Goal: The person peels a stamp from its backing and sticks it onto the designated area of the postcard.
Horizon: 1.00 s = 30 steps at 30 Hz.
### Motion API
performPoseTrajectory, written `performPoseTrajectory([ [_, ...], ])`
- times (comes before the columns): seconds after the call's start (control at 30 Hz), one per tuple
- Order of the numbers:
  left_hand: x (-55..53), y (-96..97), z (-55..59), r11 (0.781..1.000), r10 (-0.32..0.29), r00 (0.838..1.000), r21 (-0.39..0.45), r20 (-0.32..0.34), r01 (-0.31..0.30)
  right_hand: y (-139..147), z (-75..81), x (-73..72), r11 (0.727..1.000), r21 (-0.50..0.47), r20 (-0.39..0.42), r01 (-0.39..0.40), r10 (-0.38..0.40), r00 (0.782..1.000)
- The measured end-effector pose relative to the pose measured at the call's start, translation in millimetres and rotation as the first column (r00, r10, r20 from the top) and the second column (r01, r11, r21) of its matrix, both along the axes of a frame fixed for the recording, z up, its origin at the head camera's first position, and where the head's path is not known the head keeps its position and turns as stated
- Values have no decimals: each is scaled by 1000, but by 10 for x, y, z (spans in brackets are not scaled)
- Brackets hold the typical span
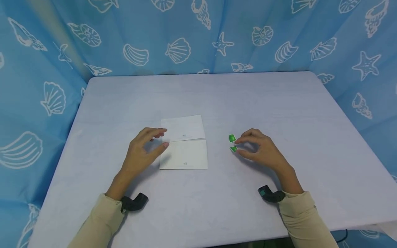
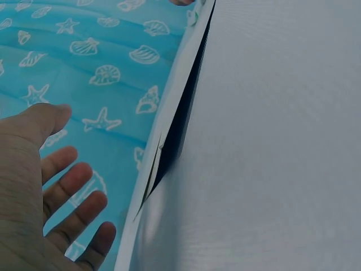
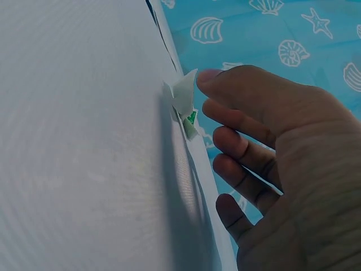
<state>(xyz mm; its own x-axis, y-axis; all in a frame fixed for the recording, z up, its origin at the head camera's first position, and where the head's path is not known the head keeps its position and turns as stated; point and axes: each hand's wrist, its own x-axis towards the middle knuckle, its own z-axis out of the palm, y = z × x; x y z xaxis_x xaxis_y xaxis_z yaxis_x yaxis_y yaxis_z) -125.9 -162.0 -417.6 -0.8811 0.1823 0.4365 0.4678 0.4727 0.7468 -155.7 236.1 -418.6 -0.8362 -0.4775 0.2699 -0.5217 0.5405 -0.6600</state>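
Observation:
Two small green pieces with white edges lie on the table to the right of centre, the upper one (image 1: pixel 232 138) just beyond the lower one (image 1: pixel 233 149). My right hand (image 1: pixel 263 151) is beside them, fingers loosely bent, fingertips right at their edges. The right wrist view has a curled pale piece (image 3: pixel 184 93) near the thumb tip. At centre left lie two white cards, an upper card (image 1: pixel 186 125) and a lower card (image 1: pixel 187 155), each with tiny print. My left hand (image 1: pixel 140 148) is over their left edges, thumb and fingers spread apart, holding nothing.
A white cloth covers the table (image 1: pixel 198 206). Blue curtains (image 1: pixel 198 38) with white shell and starfish prints hang behind it and at both sides. Black wrist devices are strapped at the left cuff (image 1: pixel 108 210) and right cuff (image 1: pixel 299 203). A dark cable (image 1: pixel 343 237) hangs at lower right.

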Motion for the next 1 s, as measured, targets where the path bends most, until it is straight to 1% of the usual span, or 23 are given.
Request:
performPoseTrajectory([
  [0.23, 4, 17, 13, 1000, 5, 1000, -6, -17, -5, 16, -17, -2, 999, 22, -28, -25, 26, 999],
  [0.4, -5, 21, 11, 1000, 1, 1000, -1, -28, -1, 13, -6, 4, 999, 36, -25, -23, 24, 999],
  [0.5, -10, 23, 8, 1000, -3, 1000, -1, -27, 3, 17, -10, 4, 999, 25, -36, -30, 31, 999],
  [0.7, -3, 21, 12, 1000, -7, 1000, -3, -22, 7, 18, -33, -29, 997, -26, -114, -74, 71, 991],
  [0.73, 18, 37, 54, 1000, -7, 1000, -3, -25, 7, 18, -28, -29, 997, -25, -114, -72, 69, 991],
  [0.9, 19, 43, 65, 1000, -11, 1000, 1, -20, 11, 14, 7, -17, 998, -11, -94, -57, 55, 994],
  [0.93, 26, 50, 78, 1000, -11, 1000, 1, -20, 11, 7, 19, -12, 998, -17, -99, -58, 56, 994],
  [0.97, 18, 44, 61, 1000, -11, 1000, 3, -16, 11, -2, 32, -4, 998, -21, -110, -57, 55, 992],
  [1.0, 34, 57, 92, 1000, -11, 1000, 7, -18, 11, -16, 54, 8, 998, -29, -123, -57, 53, 991],
])
